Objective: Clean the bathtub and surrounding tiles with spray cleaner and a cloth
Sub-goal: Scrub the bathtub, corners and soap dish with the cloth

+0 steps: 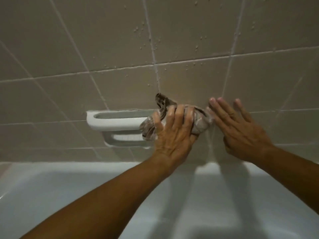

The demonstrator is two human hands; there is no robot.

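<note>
The left hand (pixel 172 133) curls its fingers round a soapy brown cloth (pixel 174 118), pressing it against the right end of the white soap holder (pixel 112 121) on the tiled wall (pixel 103 49). Just right, the right hand (pixel 241 130) lies flat, fingers straight on the tiles. The bathtub (pixel 69 187) sits nearer, below.

Dim, soft, perhaps slightly blurred — wide-angle bending at edges.
</note>
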